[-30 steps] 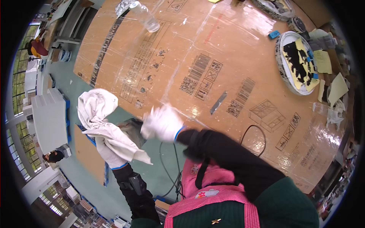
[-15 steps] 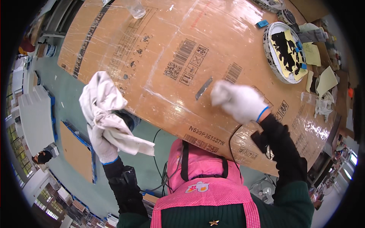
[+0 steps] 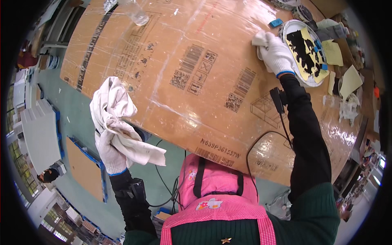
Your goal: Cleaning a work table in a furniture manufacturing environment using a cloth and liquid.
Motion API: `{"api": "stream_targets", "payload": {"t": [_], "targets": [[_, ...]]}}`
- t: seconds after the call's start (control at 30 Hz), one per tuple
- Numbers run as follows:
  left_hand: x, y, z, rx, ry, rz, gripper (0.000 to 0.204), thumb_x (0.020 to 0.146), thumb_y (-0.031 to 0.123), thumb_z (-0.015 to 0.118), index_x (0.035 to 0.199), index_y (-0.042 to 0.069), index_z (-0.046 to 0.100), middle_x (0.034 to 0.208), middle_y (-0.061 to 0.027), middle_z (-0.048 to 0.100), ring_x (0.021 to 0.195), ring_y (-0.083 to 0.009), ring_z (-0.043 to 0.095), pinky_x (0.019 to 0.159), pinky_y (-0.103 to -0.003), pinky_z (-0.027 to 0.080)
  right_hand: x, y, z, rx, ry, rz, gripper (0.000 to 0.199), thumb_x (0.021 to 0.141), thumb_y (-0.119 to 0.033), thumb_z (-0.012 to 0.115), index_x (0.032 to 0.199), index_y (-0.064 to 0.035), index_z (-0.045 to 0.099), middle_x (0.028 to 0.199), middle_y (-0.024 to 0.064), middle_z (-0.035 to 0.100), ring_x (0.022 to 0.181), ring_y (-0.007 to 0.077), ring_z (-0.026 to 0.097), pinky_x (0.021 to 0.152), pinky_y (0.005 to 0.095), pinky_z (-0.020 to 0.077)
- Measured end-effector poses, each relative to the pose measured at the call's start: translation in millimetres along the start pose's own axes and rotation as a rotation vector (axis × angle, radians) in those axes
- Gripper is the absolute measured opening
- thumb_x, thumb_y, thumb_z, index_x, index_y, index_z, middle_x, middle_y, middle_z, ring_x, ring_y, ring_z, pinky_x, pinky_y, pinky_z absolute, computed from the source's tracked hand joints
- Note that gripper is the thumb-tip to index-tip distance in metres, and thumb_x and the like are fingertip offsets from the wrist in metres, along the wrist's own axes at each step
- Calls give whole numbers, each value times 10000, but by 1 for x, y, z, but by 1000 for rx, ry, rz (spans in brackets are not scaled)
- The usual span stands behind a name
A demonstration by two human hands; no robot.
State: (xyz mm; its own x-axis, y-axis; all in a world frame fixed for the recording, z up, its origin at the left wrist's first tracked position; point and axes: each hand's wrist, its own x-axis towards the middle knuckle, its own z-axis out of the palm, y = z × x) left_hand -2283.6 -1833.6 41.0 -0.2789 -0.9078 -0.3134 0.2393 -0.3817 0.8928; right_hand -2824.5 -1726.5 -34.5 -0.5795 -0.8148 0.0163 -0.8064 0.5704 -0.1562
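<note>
The left hand [image 3: 110,151], in a white knitted glove, is closed around a crumpled white cotton rag [image 3: 116,118], holding it off the near edge of the table [image 3: 196,53], which is covered with flattened brown cardboard under clear plastic film. The right hand [image 3: 275,55], gloved the same, reaches far across the table and is curled around a small white wad of cloth [image 3: 259,38], pressed just beside the rim of a round white plate [image 3: 286,28] carrying yellow sheet pieces and black patches. A clear plastic bottle [image 3: 136,14] lies near the far edge, well apart from both hands
</note>
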Motion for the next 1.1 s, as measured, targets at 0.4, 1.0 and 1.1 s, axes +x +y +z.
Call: {"api": "stream_targets", "payload": {"t": [0.4, 1.0, 1.1], "targets": [[-19, 20, -37, 224, 36, 378, 367, 936, 236, 543, 1220, 6, 574, 1273, -174, 571, 1095, -253, 613, 1043, -411, 460, -166, -273, 4, 172, -485, -381, 359, 815, -357, 586, 1071, -119, 667, 774, 119, 666, 716, 377, 652, 895, 612, 465], [7, -35, -65, -30, 23, -70, 285, 1029, 148, 392, 1164, -15, 583, 1198, -140, 617, 1047, -254, 631, 978, -391, 523, -223, -143, 55, 453, 194, -539, 331, 816, -205, 618, 1140, -213, 684, 1106, 53, 676, 945, 238, 656, 733, 442, 500], [2, -37, 59, -141, -182, -21, 377, 1006, 192, 425, 1217, -79, 579, 1224, -153, 616, 1092, -256, 622, 1024, -415, 495, -310, -175, 59, 629, -396, -847, 196, 816, -266, 637, 992, -192, 682, 929, 67, 654, 842, 249, 676, 682, 417, 532]]}}
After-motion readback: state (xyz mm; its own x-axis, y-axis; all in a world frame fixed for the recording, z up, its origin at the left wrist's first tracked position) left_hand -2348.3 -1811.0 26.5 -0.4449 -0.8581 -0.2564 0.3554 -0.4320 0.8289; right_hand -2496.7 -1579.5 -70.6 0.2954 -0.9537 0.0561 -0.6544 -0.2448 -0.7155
